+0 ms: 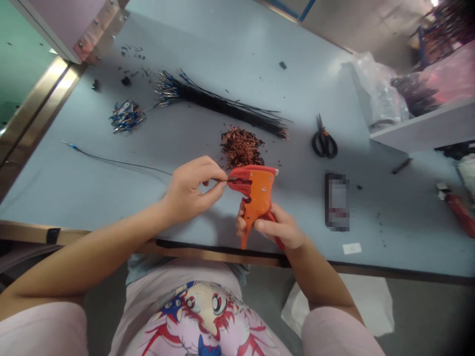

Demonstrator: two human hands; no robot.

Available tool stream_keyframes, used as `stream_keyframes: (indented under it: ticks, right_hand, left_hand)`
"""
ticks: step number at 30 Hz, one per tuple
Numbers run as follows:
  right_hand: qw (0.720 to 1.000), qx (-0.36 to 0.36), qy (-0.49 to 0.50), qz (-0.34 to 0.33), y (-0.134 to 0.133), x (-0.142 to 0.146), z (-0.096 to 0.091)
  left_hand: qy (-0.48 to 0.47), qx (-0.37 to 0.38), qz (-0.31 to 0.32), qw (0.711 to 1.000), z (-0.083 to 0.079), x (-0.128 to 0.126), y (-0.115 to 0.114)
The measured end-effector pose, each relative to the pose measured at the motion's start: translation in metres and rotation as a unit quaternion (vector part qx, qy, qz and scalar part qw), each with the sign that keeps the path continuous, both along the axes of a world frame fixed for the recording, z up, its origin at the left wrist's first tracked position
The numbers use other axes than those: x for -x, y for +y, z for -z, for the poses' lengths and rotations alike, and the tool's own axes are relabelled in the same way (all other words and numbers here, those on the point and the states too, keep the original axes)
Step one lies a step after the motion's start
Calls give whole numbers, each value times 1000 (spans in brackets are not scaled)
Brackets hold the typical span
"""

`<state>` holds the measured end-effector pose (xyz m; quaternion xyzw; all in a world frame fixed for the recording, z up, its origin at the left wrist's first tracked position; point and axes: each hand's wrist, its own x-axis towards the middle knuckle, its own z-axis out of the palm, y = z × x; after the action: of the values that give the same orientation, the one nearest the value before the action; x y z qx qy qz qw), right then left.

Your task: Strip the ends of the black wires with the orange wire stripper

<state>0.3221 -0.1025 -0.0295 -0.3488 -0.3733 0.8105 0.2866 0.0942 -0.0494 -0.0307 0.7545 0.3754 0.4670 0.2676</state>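
Note:
Between the thumb and fingers of my left hand [193, 188] is a thin black wire [129, 162]. Its tail runs left across the table to a blue-collared metal terminal [70, 145]. The wire's other end sits at the jaws of an orange and red wire stripper [261, 190]. My right hand [280, 226] is wrapped round the stripper's handles. Just beyond the tool's head lies a heap of copper strands and black insulation bits [243, 147]. A bundle of black wires [222, 106] with blue-collared terminals stretches behind the heap.
A pile of blue and silver terminals [126, 116] lies at left. Black-handled scissors [324, 141] and a dark, pixelated rectangular object [337, 201] are to the right. A red-handled tool [460, 212] lies far right, below a shelf [426, 126] with plastic bags. The table's front edge runs close to my body.

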Motion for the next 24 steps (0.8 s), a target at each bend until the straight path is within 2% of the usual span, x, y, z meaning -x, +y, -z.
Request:
stream_keyframes:
  ticks: [6,12,19,24]
  right_hand:
    - [999,-51,-5,-13,1,-1,5]
    - [997,-68,-23,-21,1,-3,6]
    - [997,-71,-9,-30,0,-6,8]
    - [996,-76,11,-45,2,-9,10]
  left_hand:
    - [34,-73,-18,997,-4,2,-1]
    - [34,-90,-13,995,-6,3,-2]
    - [25,-125,6,992,-8,4,-1]
    - [13,-122,26,992,-11,4,-2]
